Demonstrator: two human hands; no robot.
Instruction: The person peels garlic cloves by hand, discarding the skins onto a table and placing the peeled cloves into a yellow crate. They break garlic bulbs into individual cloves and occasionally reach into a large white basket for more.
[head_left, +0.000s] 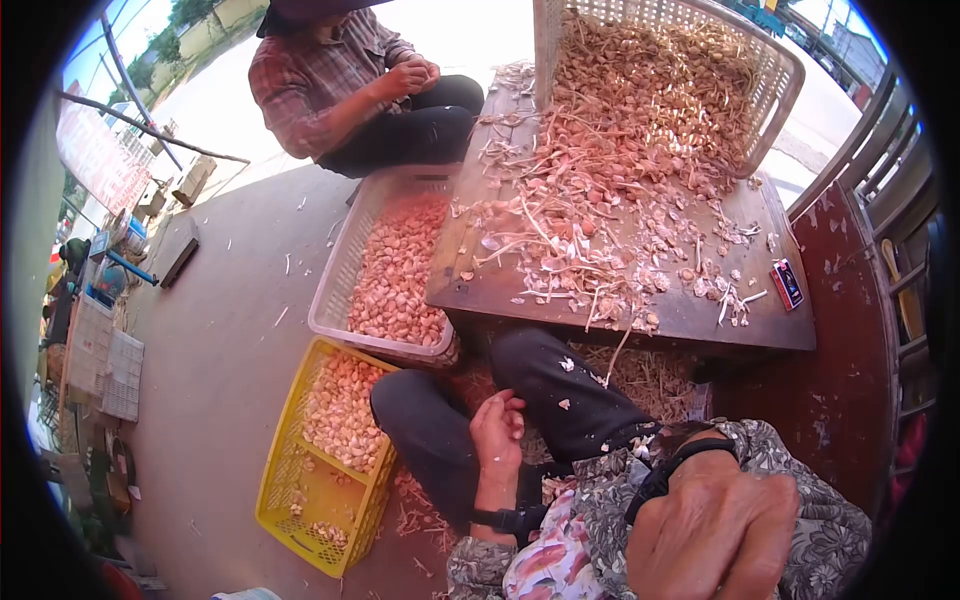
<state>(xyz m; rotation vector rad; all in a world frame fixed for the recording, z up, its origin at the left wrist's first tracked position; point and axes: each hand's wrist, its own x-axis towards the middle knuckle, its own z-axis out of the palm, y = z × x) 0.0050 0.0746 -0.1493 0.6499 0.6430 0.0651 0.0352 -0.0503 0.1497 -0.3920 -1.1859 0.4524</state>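
Note:
My left hand (497,430) hovers over my lap beside my knee, fingers curled together; whatever they hold, if anything, is hidden. Close to the camera, my right hand (715,525) shows its back, with bent fingers pointing down and partly cut off by the frame's lower edge. In front of my knees, a wooden table (480,265) bears a loose heap of garlic (610,170) with dry stalks and papery skins. Garlic cloves fill a pale plastic crate (335,285) left of the table. More cloves lie in the far part of a yellow crate (290,470).
A white lattice crate (785,100) lies tipped on the table, spilling garlic. A small dark box (786,285) sits near the table's right edge. Across from me, another person (330,95) sits with both hands together. Skins litter the floor (230,330) and my trousers.

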